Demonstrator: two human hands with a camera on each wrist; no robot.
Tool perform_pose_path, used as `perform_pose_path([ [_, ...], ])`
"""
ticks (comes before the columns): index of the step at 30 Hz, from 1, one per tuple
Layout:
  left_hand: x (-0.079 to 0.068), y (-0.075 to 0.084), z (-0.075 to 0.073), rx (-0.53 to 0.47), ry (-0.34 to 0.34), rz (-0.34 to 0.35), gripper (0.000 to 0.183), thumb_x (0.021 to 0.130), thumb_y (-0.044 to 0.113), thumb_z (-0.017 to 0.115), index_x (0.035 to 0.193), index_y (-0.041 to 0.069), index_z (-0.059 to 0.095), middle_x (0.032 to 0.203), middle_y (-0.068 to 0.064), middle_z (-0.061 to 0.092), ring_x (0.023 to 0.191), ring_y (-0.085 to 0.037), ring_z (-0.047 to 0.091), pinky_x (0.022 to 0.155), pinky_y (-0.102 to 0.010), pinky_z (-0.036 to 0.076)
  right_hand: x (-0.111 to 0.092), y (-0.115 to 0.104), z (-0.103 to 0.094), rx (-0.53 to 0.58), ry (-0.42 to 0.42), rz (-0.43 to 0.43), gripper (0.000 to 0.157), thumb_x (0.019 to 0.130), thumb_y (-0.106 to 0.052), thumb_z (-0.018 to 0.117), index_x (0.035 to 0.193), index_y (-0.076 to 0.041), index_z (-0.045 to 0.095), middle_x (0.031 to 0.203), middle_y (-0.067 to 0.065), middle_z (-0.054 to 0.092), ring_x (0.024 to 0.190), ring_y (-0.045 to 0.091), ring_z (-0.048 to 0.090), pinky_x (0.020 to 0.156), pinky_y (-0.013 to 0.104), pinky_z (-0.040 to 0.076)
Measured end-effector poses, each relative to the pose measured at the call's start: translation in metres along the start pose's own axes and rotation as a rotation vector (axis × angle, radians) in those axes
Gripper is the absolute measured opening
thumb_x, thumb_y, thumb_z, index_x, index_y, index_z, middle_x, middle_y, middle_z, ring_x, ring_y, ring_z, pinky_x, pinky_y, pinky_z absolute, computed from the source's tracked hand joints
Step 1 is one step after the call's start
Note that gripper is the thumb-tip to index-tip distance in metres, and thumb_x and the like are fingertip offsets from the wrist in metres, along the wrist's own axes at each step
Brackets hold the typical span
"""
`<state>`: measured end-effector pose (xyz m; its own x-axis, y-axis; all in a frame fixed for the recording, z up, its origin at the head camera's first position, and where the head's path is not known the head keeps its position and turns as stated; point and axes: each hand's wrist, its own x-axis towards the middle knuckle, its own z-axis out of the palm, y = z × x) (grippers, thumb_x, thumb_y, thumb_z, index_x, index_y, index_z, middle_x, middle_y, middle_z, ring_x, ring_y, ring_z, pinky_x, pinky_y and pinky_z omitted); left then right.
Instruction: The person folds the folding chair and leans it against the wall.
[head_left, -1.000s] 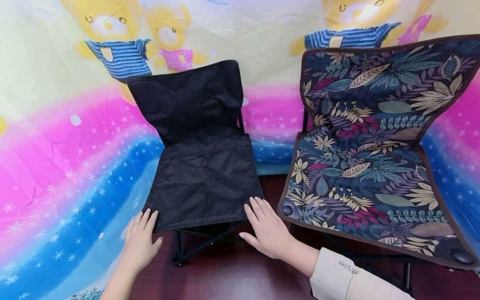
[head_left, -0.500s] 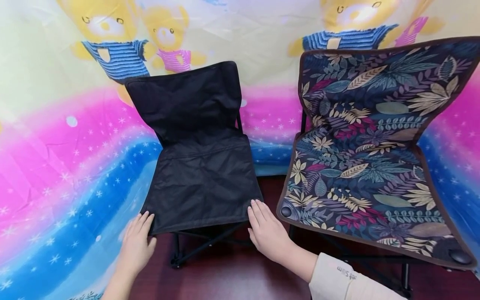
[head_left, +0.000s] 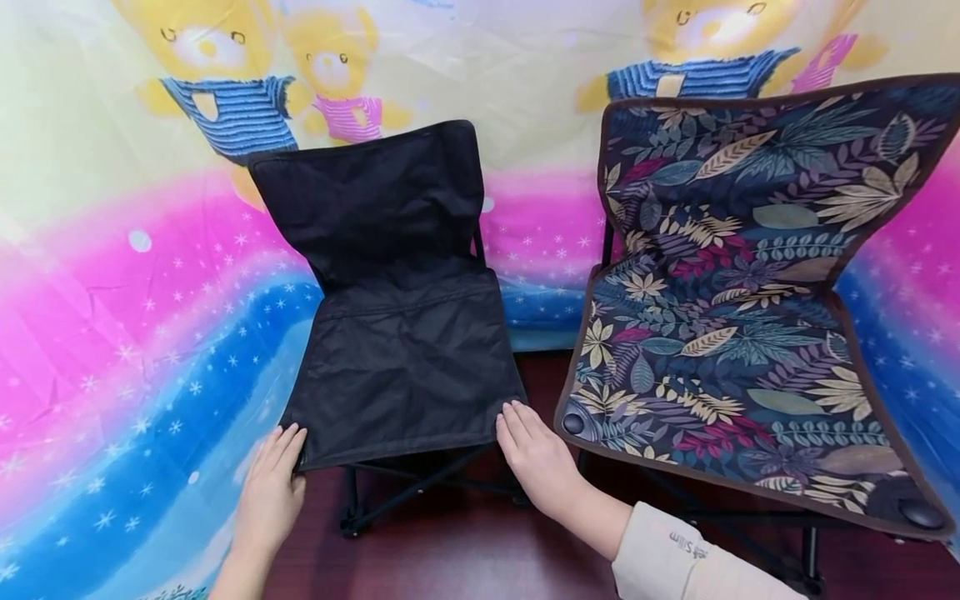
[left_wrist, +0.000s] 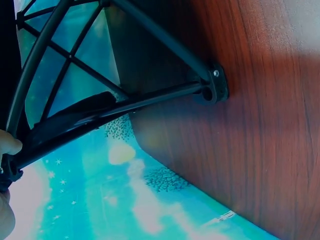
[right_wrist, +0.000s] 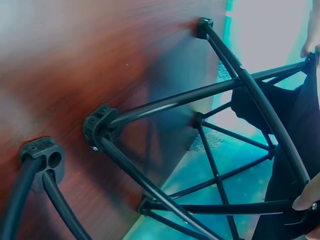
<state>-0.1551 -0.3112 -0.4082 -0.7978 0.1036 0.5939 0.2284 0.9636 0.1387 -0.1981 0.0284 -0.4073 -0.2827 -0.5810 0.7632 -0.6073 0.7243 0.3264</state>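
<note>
Left hand [head_left: 266,492]: yours is curled on the front left corner of the seat, thumb and finger pinching about the corner joint [left_wrist: 11,170] in the left wrist view
Right hand [head_left: 543,462]: you pinch the front right corner, fingertips on top of the cloth, the thumb showing in the right wrist view
Black chair [head_left: 405,358]: between your two hands, in front of you, unfolded, its feet seemingly on the wood floor [head_left: 420,554], its backrest near the bear-print backdrop [head_left: 45,333]
Leafy chair [head_left: 735,367]: just beside it on your right, with your right hand near its front corner
Grip on the corners: you would do best to hold both at one height and work them evenly, so the frame does not twist
Crossed tubes [right_wrist: 175,100]: they may pinch at the pivots, so your fingers are better placed out at the joints
Gap between the chairs: narrow at the front, so mind your right knuckles against the brown trim
Sleeve [head_left: 660,554]: your right cuff carries upside-down print, perhaps ending in "slim", the rest too blurred to read
Chair cloth: you can read no brand or label on either seat
</note>
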Motion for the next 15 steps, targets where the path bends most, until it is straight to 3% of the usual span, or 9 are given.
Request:
perform_pose_path([
  [9,-0.003,-0.002,0.009,-0.014,0.071,-0.031,0.055,0.062,-0.015,0.060,0.115,-0.006,0.051,0.118,-0.021,0.048,0.118,-0.031,0.034,0.102,-0.035,0.018,0.003,0.000,0.000,0.019,0.032,0.034,0.033,0.084,0.003,0.028,0.087,0.003,0.061,0.092,0.017,0.061,0.089,0.028,0.057,0.076,0.033,0.047],
  [15,-0.007,-0.006,0.014,-0.050,0.150,-0.066,0.052,0.064,-0.014,0.061,0.114,-0.005,0.053,0.118,-0.019,0.049,0.118,-0.027,0.035,0.099,-0.036,0.024,0.001,0.000,0.000,0.092,0.077,0.057,0.029,0.081,0.005,0.032,0.086,0.005,0.061,0.091,0.019,0.061,0.089,0.029,0.057,0.076,0.033,0.047],
])
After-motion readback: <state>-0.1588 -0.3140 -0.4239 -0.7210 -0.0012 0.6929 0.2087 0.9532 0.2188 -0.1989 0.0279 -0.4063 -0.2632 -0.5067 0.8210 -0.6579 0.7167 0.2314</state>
